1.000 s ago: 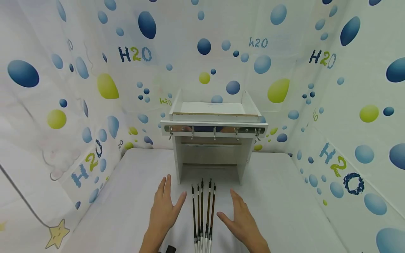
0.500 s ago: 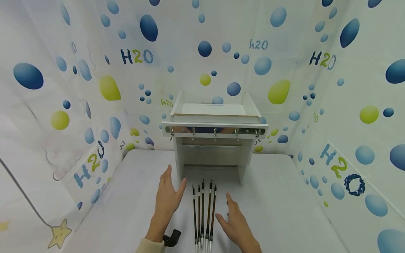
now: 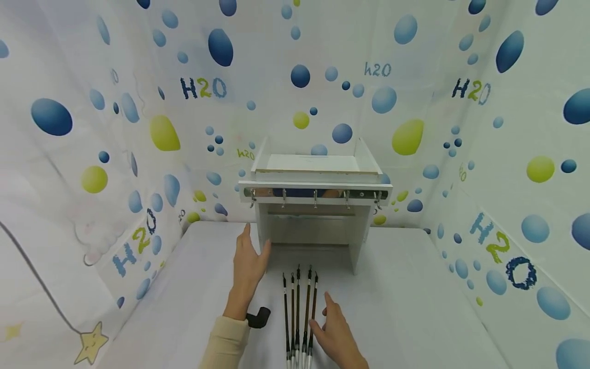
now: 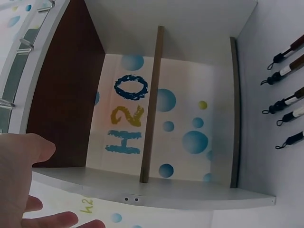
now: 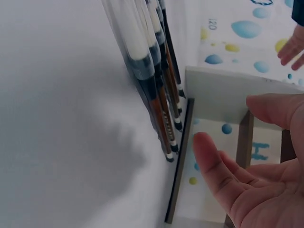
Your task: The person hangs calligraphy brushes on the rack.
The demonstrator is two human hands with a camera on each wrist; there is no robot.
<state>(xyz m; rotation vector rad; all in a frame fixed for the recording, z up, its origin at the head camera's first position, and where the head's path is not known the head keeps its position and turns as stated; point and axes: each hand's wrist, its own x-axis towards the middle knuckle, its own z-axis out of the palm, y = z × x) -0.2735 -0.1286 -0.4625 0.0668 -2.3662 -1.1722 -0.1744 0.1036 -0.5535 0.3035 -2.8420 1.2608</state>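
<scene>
Several brushes [image 3: 297, 312] with dark handles, loops at the far ends and clear-capped white tips lie side by side on the white table. Beyond them stands a white rack [image 3: 364, 236] with a row of metal hooks [image 3: 315, 198] along its front. My left hand [image 3: 249, 261] is raised by the rack's left side, fingers extended and thumb apart, holding nothing. In the left wrist view its thumb overlaps the rack's edge near the hooks. My right hand [image 3: 335, 332] hovers just right of the brushes, fingers loosely spread and nothing in them; its thumb overlaps the rightmost handle in the head view.
A white curtain [image 3: 276, 66] printed with blue and green dots and "H2O" surrounds the table [image 3: 405, 297] at the back and sides. A black curved piece [image 3: 259, 318] sits at my left wrist, beside the cream sleeve [image 3: 226, 341].
My left hand has moved forward toward the rack's left side, bringing the sleeve into view. The right hand has shifted left and slightly back, closer to the brushes. The brushes and rack stay put.
</scene>
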